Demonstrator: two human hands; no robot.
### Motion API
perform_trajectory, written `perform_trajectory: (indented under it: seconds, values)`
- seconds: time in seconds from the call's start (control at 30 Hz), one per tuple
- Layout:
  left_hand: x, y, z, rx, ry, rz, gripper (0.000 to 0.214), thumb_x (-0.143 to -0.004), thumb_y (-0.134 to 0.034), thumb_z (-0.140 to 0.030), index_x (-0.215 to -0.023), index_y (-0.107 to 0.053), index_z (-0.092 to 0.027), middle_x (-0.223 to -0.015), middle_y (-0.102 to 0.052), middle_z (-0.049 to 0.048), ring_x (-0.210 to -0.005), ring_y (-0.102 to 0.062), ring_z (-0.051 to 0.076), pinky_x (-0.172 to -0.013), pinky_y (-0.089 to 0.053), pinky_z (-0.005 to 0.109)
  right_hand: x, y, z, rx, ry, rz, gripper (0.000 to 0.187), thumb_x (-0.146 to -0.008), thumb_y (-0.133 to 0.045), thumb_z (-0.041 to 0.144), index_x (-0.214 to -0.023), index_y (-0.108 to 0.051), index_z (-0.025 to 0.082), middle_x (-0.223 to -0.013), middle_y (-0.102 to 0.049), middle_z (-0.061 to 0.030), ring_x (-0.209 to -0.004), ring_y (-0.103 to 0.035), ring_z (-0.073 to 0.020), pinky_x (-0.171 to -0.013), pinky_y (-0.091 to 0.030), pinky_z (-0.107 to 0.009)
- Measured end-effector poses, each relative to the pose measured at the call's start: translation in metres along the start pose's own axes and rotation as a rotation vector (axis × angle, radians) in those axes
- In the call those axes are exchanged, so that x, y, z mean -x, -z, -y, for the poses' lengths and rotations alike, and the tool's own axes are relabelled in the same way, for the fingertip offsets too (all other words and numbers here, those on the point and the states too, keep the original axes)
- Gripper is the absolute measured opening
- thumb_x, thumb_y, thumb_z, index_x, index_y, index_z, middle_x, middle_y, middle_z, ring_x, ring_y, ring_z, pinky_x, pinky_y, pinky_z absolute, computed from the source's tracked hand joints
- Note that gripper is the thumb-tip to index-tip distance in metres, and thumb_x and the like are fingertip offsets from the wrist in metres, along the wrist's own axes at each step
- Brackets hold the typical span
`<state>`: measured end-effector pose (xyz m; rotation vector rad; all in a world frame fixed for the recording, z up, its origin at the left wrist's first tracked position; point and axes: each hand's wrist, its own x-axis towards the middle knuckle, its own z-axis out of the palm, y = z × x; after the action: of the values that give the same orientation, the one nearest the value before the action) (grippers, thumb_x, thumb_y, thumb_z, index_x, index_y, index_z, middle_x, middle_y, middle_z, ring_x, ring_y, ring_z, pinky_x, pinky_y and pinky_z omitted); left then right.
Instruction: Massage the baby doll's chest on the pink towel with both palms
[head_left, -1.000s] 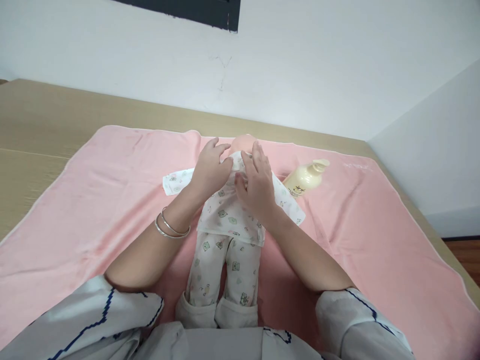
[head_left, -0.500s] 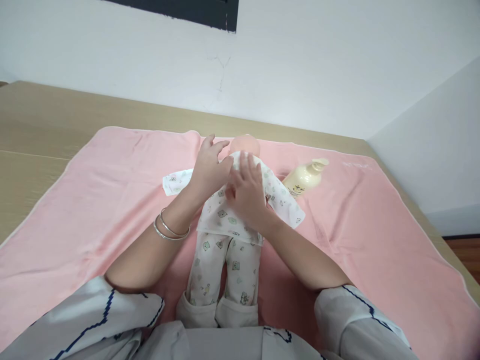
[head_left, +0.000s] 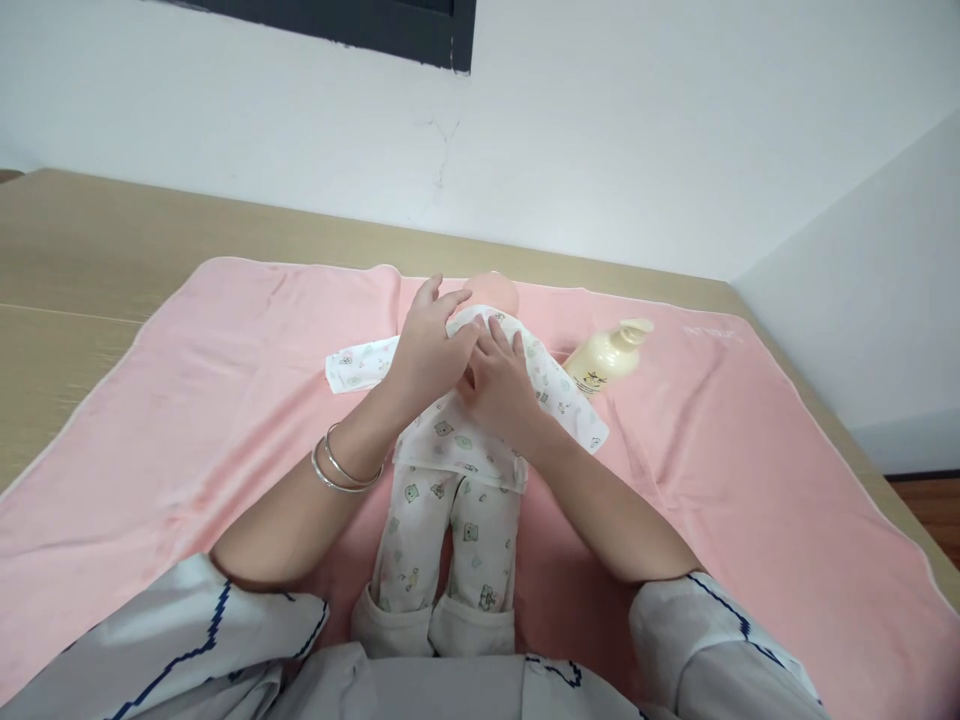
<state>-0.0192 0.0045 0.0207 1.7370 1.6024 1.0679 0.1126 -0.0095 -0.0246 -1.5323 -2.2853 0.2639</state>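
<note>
A baby doll lies on its back on the pink blanket, its smooth head (head_left: 493, 291) at the far end. It wears a white printed top (head_left: 450, 435) with sleeves spread out and matching trousers (head_left: 469, 540). My left hand (head_left: 429, 345) is over the left side of the doll's chest, fingers spread, thumb reaching toward my other hand. My right hand (head_left: 499, 385) rests over the middle of the chest, fingers stretched toward the collar. The two hands meet just below the neck. Whether cloth is between the thumbs and fingers is hidden.
A cream pump bottle (head_left: 607, 358) lies tilted on the blanket by the doll's right-hand sleeve. The pink blanket (head_left: 720, 500) covers most of the wooden table (head_left: 150, 225). A white wall (head_left: 600, 140) stands behind, with another at the right.
My right hand, blurred before, is now steadier and slightly lower. My left hand has shifted a little to the right, bringing its thumb against the right hand. The doll stays put.
</note>
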Motion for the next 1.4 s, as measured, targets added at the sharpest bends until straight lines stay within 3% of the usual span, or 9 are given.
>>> perform_trajectory:
  seconds: [0.17, 0.33, 0.47, 0.6, 0.77, 0.9, 1.03, 1.23, 1.4]
  values:
    - [0.009, -0.002, -0.01, 0.169, 0.041, 0.023, 0.05, -0.094, -0.052, -0.028, -0.143, -0.065, -0.021, -0.169, -0.048, 0.0101, -0.162, -0.037, 0.029, -0.132, -0.038, 0.049, 0.003, 0.032, -0.005, -0.077, -0.013, -0.193, 0.043, -0.102, -0.046, 0.021, -0.139, -0.067, 0.021, -0.164, -0.055, -0.0136, -0.157, -0.048, -0.0309, -0.133, -0.024, -0.069]
    - [0.007, -0.022, -0.017, 0.573, 0.128, 0.072, 0.051, -0.102, -0.044, -0.035, -0.149, -0.057, -0.021, -0.164, -0.055, 0.0086, -0.152, -0.054, 0.023, -0.127, -0.045, 0.042, 0.014, 0.071, -0.011, -0.11, -0.023, -0.422, 0.045, -0.103, -0.041, 0.028, -0.139, -0.068, 0.025, -0.161, -0.059, -0.0087, -0.152, -0.054, -0.0303, -0.133, -0.03, -0.064]
    - [-0.001, -0.044, -0.036, 0.889, 0.35, 0.256, 0.053, -0.101, -0.045, -0.04, -0.146, -0.058, -0.015, -0.155, -0.063, 0.0161, -0.141, -0.065, 0.026, -0.121, -0.053, 0.041, 0.019, 0.1, -0.03, -0.053, -0.137, -0.571, 0.056, -0.104, -0.031, 0.033, -0.152, -0.059, 0.028, -0.169, -0.049, -0.0087, -0.159, -0.044, -0.0356, -0.126, -0.036, -0.07]
    - [-0.011, -0.058, -0.064, 1.122, 0.542, 0.505, 0.068, -0.103, -0.04, -0.048, -0.157, -0.049, -0.008, -0.155, -0.061, 0.023, -0.143, -0.063, 0.031, -0.12, -0.053, 0.043, 0.017, 0.118, -0.061, 0.021, -0.255, -0.638, 0.06, -0.106, -0.026, 0.039, -0.156, -0.056, 0.024, -0.169, -0.048, -0.0139, -0.16, -0.042, -0.0345, -0.124, -0.041, -0.068]
    - [-0.025, -0.074, -0.088, 1.314, 0.712, 0.633, 0.075, -0.103, -0.037, -0.051, -0.166, -0.037, -0.011, -0.164, -0.051, 0.0241, -0.149, -0.057, 0.034, -0.114, -0.057, 0.046, 0.005, 0.121, -0.101, -0.028, -0.303, -0.588, 0.061, -0.108, -0.028, 0.047, -0.153, -0.057, 0.019, -0.167, -0.05, -0.0184, -0.16, -0.042, -0.0338, -0.125, -0.039, -0.065]
    - [-0.036, -0.084, -0.095, 1.439, 0.764, 0.637, 0.076, -0.104, -0.038, -0.049, -0.166, -0.036, -0.005, -0.157, -0.057, 0.0263, -0.144, -0.062, 0.034, -0.11, -0.061, 0.043, -0.003, 0.118, -0.114, -0.043, -0.33, -0.505, 0.061, -0.109, -0.03, 0.052, -0.147, -0.063, 0.017, -0.161, -0.057, -0.0191, -0.159, -0.043, -0.0355, -0.132, -0.018, -0.071]
    - [-0.041, -0.086, -0.099, 1.489, 0.787, 0.653, 0.071, -0.105, -0.036, -0.049, -0.161, -0.046, -0.005, -0.148, -0.064, 0.0268, -0.135, -0.068, 0.035, -0.106, -0.063, 0.045, -0.007, 0.113, -0.108, 0.002, -0.359, -0.338, 0.065, -0.11, -0.023, 0.057, -0.122, -0.075, 0.02, -0.131, -0.077, -0.0153, -0.14, -0.062, -0.035, -0.131, -0.003, -0.076]
    - [-0.037, -0.079, -0.093, 1.454, 0.727, 0.646, 0.072, -0.104, -0.034, -0.052, -0.161, -0.046, -0.009, -0.151, -0.063, 0.0253, -0.14, -0.065, 0.035, -0.112, -0.059, 0.05, -0.009, 0.111, -0.108, 0.073, -0.391, -0.261, 0.075, -0.106, -0.018, 0.071, -0.093, -0.074, 0.023, -0.1, -0.082, -0.012, -0.116, -0.073, -0.0332, -0.129, -0.016, -0.072]
    - [-0.016, -0.057, -0.074, 1.262, 0.636, 0.657, 0.075, -0.101, -0.034, -0.054, -0.161, -0.047, -0.011, -0.157, -0.06, 0.0226, -0.149, -0.058, 0.031, -0.121, -0.052, 0.045, -0.01, 0.118, -0.111, 0.082, -0.442, -0.204, 0.064, -0.104, -0.023, 0.069, -0.079, -0.063, 0.025, -0.092, -0.079, -0.0115, -0.11, -0.071, -0.0343, -0.114, -0.043, -0.062]
